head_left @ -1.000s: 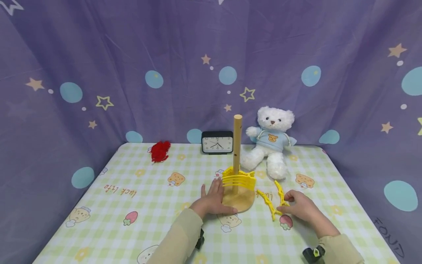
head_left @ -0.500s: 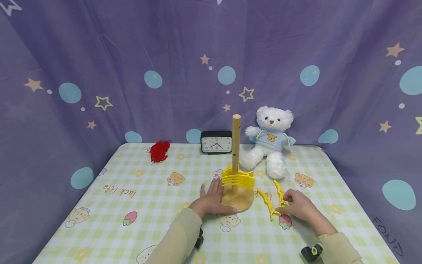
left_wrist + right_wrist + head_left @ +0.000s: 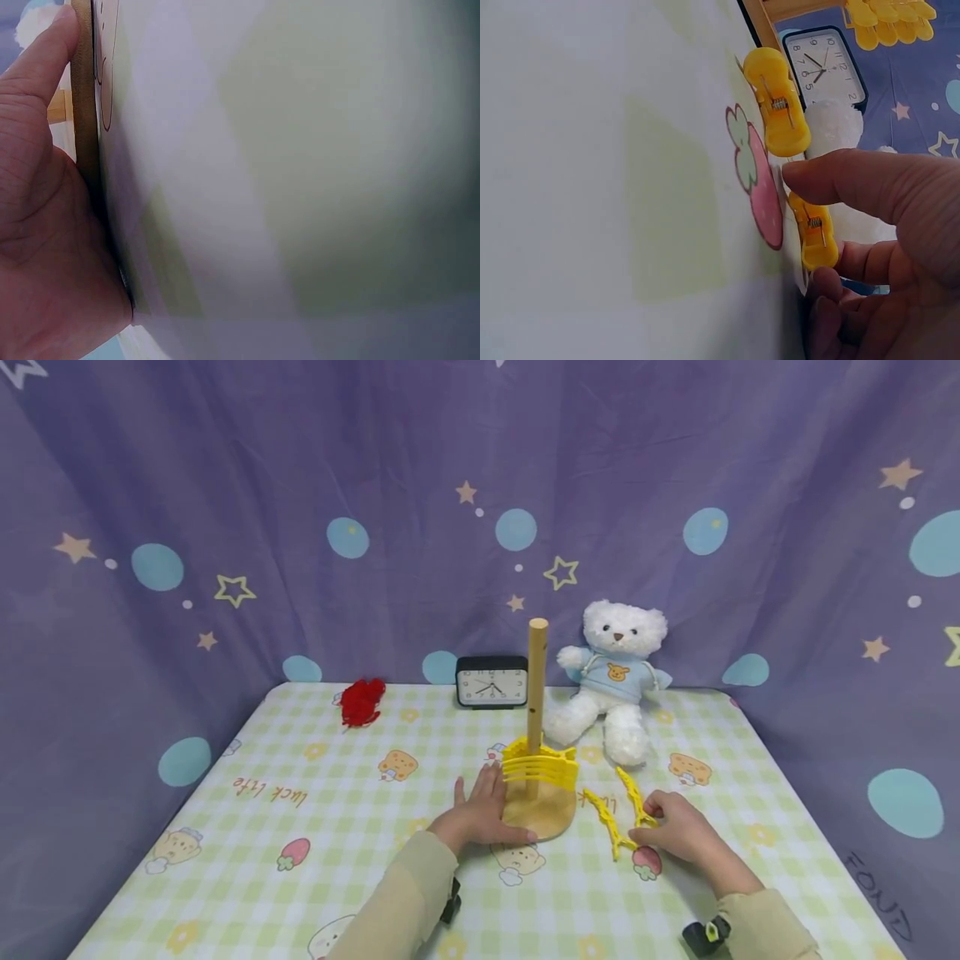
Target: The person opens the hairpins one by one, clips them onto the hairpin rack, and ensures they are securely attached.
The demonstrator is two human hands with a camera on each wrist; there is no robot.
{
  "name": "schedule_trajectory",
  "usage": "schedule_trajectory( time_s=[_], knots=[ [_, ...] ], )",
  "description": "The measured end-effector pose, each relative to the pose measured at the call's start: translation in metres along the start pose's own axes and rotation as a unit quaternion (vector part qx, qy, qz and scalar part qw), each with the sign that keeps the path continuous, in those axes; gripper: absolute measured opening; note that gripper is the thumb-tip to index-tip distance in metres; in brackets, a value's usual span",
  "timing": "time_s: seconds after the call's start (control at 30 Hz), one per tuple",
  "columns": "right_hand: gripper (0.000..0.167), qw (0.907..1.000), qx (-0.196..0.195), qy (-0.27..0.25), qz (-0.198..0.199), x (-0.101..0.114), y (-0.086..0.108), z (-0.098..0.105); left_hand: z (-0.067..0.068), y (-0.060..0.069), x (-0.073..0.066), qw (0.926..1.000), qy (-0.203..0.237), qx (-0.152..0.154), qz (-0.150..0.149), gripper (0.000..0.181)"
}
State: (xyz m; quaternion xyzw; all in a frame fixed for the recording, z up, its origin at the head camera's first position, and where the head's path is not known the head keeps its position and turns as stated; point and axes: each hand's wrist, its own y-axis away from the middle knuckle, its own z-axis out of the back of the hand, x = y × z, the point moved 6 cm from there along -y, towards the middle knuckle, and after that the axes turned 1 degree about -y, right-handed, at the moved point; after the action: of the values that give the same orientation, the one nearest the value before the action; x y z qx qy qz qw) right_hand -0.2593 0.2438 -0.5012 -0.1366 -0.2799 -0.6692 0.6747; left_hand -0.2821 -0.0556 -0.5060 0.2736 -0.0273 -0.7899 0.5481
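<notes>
A round wooden base (image 3: 543,818) carries an upright wooden post (image 3: 537,693). Several yellow hair clips (image 3: 543,770) sit around the post's lower part. My left hand (image 3: 480,814) rests against the base's left side, fingers extended and thumb along its front edge; the left wrist view shows that thumb against the rim. To the right, two loose yellow clips lie on the cloth. My right hand (image 3: 678,828) pinches the near end of the right-hand clip (image 3: 814,236) between thumb and fingers. Beside it, the other clip (image 3: 776,101) lies untouched, its spring visible.
At the back stand a black-framed clock (image 3: 492,683) and a white teddy bear (image 3: 618,681) in a blue top. A red tangled bundle (image 3: 362,702) lies at the back left. A checked cloth (image 3: 337,860) covers the table, with a purple curtain (image 3: 420,460) behind.
The right-hand clip's far end has swung slightly to the left in my right hand. My left hand stays at the base.
</notes>
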Motion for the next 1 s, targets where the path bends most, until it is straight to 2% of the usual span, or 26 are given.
schedule_trajectory(
  time_s=[0.2,0.43,0.63,0.73,0.87,1.0],
  knots=[
    [0.04,1.0,-0.006,-0.006,0.004,-0.004,0.002,0.0,-0.001,-0.003,0.001,1.0,0.005,-0.001,0.0,0.124],
    [0.037,0.998,-0.015,-0.058,0.02,-0.007,0.007,0.003,-0.004,-0.005,0.004,1.0,-0.003,0.0,0.002,0.125],
    [0.038,0.9883,0.002,-0.152,0.011,-0.008,0.009,0.006,0.003,0.0,-0.001,0.9999,-0.008,-0.006,-0.003,0.12],
    [0.038,0.9837,0.009,-0.179,0.013,-0.01,0.01,0.007,0.004,0.002,-0.002,0.9999,-0.009,-0.007,-0.003,0.12],
    [0.04,0.9771,-0.002,-0.212,0.018,-0.014,0.011,0.008,0.003,0.004,-0.003,1.0,0.006,0.001,-0.007,0.121],
    [0.043,0.9737,-0.037,-0.221,0.043,-0.014,0.012,0.014,0.002,0.004,-0.002,0.9999,0.013,0.002,-0.009,0.121]
  ],
)
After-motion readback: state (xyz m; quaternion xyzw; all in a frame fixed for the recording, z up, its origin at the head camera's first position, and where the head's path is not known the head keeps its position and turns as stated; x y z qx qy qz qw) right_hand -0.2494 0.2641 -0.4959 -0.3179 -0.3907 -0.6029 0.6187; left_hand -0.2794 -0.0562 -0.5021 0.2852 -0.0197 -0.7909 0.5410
